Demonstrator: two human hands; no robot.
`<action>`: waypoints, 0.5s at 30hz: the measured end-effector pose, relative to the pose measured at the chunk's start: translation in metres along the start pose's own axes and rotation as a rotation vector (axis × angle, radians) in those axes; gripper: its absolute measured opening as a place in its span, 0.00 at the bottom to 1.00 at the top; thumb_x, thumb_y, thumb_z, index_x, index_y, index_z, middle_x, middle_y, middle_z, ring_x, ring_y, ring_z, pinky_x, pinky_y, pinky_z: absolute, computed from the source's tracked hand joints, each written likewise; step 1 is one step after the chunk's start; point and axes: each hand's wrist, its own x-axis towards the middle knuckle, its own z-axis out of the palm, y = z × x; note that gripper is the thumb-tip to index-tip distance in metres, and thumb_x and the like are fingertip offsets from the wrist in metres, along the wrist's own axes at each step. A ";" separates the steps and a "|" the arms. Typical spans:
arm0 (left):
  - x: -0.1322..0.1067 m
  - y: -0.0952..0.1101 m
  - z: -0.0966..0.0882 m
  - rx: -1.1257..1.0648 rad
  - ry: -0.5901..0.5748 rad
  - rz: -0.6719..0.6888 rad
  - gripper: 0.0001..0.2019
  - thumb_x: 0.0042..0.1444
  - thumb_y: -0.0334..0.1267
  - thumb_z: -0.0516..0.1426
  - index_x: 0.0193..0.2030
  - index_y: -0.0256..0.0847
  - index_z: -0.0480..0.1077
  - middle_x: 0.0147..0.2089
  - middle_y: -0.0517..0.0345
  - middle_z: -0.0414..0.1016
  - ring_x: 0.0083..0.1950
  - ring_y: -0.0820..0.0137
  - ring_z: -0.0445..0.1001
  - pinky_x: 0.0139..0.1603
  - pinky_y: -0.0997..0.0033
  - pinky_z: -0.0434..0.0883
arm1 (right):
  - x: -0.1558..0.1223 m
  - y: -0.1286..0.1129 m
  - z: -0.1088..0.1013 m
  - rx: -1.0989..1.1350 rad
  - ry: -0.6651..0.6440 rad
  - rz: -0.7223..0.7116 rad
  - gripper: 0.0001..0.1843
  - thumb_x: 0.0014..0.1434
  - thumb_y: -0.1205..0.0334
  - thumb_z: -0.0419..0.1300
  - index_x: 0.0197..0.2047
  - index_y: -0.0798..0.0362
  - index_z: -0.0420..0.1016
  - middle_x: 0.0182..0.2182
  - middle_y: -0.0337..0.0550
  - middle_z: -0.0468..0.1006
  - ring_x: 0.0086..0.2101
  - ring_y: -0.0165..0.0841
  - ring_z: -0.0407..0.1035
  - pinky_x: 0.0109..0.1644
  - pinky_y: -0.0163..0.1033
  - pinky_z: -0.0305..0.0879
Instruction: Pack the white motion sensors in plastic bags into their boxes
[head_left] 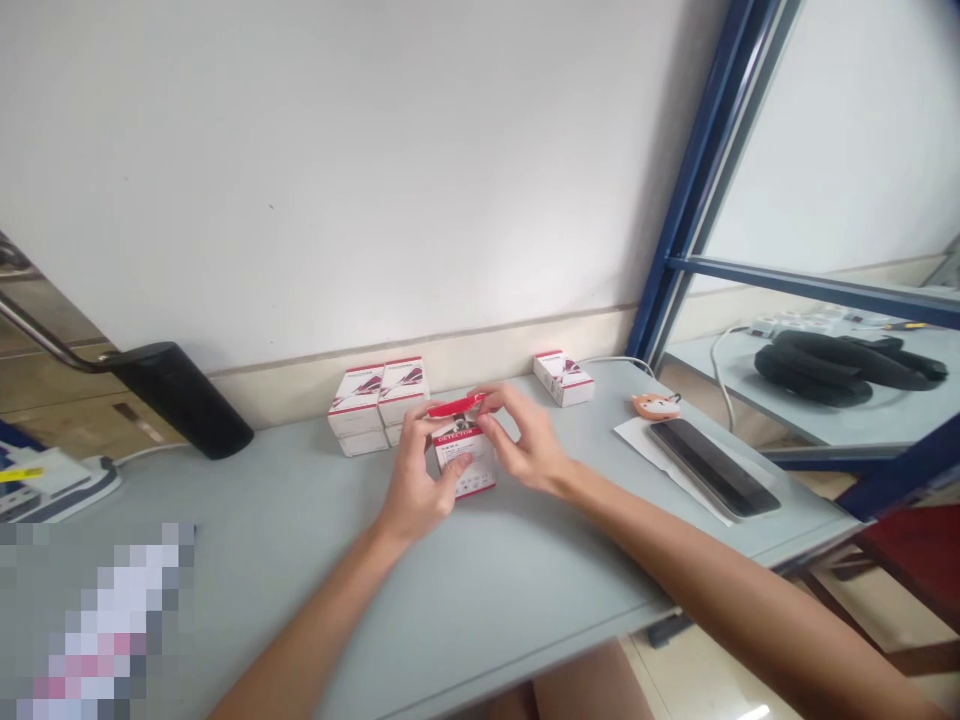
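A small white and red cardboard box (472, 470) with "DETECTOR" printed on its front stands upright at the middle of the desk. My left hand (424, 480) is closed around its left side, thumb across the front. At the top, the box's red flap (454, 406) is raised, and a dark gap shows under it. My right hand (525, 435) pinches the right end of this flap between thumb and fingers. What lies inside the box cannot be made out. Just behind and to the left sit stacked white boxes (358, 400) with red edges, apart from my hands.
Another such box (564, 380) stands by the wall at right. Further right are a smartphone (712, 465) on white paper (637, 440) and a small orange-and-white object (656, 405). A black cylinder (184, 400) on a metal arm stands left. A blue frame (682, 210) borders the desk (300, 560).
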 end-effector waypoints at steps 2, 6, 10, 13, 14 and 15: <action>-0.001 -0.002 0.003 -0.004 0.003 0.008 0.22 0.64 0.40 0.63 0.62 0.48 0.63 0.67 0.43 0.63 0.71 0.53 0.67 0.65 0.49 0.74 | -0.004 0.003 0.006 -0.009 0.077 0.032 0.06 0.74 0.57 0.56 0.52 0.46 0.67 0.51 0.48 0.79 0.49 0.39 0.75 0.55 0.48 0.72; -0.001 -0.006 0.009 -0.052 0.062 0.116 0.30 0.65 0.37 0.63 0.67 0.49 0.52 0.70 0.40 0.60 0.70 0.57 0.69 0.63 0.50 0.76 | -0.005 0.006 0.006 -0.036 0.031 0.021 0.12 0.74 0.56 0.55 0.58 0.46 0.67 0.52 0.48 0.79 0.49 0.38 0.75 0.56 0.48 0.73; 0.000 -0.006 0.010 -0.022 0.063 0.143 0.32 0.65 0.37 0.63 0.69 0.49 0.51 0.70 0.40 0.62 0.67 0.57 0.72 0.63 0.48 0.76 | 0.001 0.005 0.002 -0.054 -0.014 -0.035 0.09 0.74 0.57 0.54 0.54 0.47 0.71 0.52 0.49 0.77 0.48 0.37 0.74 0.55 0.47 0.74; 0.002 -0.005 0.008 0.018 0.033 0.094 0.29 0.65 0.37 0.63 0.69 0.47 0.57 0.68 0.42 0.64 0.69 0.56 0.69 0.68 0.47 0.73 | 0.002 0.003 0.003 -0.069 0.036 -0.016 0.08 0.74 0.58 0.54 0.52 0.48 0.71 0.50 0.49 0.78 0.45 0.36 0.74 0.53 0.46 0.75; 0.002 -0.005 0.007 0.026 0.023 0.089 0.28 0.65 0.37 0.63 0.68 0.47 0.58 0.68 0.42 0.65 0.71 0.55 0.68 0.69 0.47 0.72 | 0.001 0.003 0.004 -0.077 0.053 -0.012 0.08 0.74 0.58 0.54 0.51 0.48 0.72 0.48 0.49 0.78 0.45 0.36 0.74 0.52 0.46 0.75; 0.002 -0.005 0.007 0.032 0.016 0.090 0.28 0.65 0.37 0.63 0.69 0.47 0.58 0.69 0.42 0.65 0.71 0.55 0.67 0.69 0.46 0.71 | 0.001 0.003 0.005 -0.084 0.067 -0.010 0.08 0.73 0.57 0.55 0.51 0.48 0.72 0.47 0.49 0.77 0.44 0.36 0.74 0.51 0.46 0.75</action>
